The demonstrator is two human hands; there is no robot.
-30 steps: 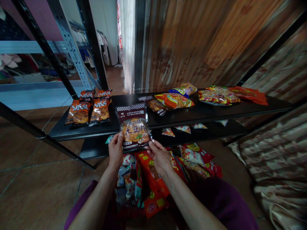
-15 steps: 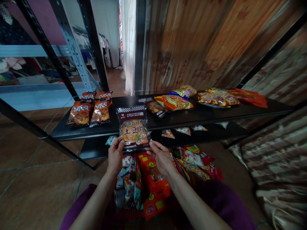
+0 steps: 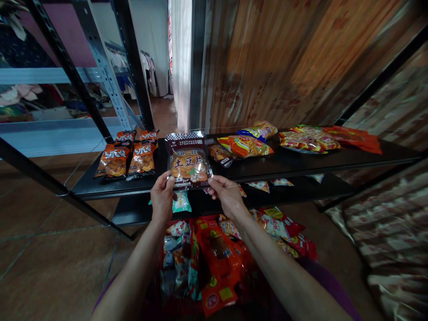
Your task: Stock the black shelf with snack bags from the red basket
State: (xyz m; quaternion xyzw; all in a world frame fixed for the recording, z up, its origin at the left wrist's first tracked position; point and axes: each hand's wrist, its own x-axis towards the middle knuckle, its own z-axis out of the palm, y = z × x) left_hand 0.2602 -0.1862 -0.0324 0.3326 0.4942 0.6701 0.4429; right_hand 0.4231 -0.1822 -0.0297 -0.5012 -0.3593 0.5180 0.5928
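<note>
Between my two hands is a brown bag of potato chips [image 3: 189, 162] with a clear window and a checkered top edge. My left hand [image 3: 162, 191] pinches its lower left corner. The lower right corner is gripped by my right hand [image 3: 225, 194]. The bag is over the front part of the black upper shelf [image 3: 284, 164]; whether it touches the surface I cannot tell. A similar brown bag [image 3: 218, 151] lies just to its right, partly under an orange and yellow snack bag [image 3: 245, 146]. Left of it stand several orange and black snack bags [image 3: 142, 157].
Farther right on the shelf lie red and yellow packets [image 3: 306, 139] and an orange packet [image 3: 354, 137]. A green packet [image 3: 181, 201] and other small packets lie on the lower shelf [image 3: 132, 209]. Below, in front of me, is a pile of snacks with large red bags [image 3: 217, 249]. Black posts [image 3: 133, 67] frame the shelves.
Both hands have moved forward with the brown chip bag, which now tilts back farther over the upper shelf. More of the green packet below shows. My view has shifted slightly.
</note>
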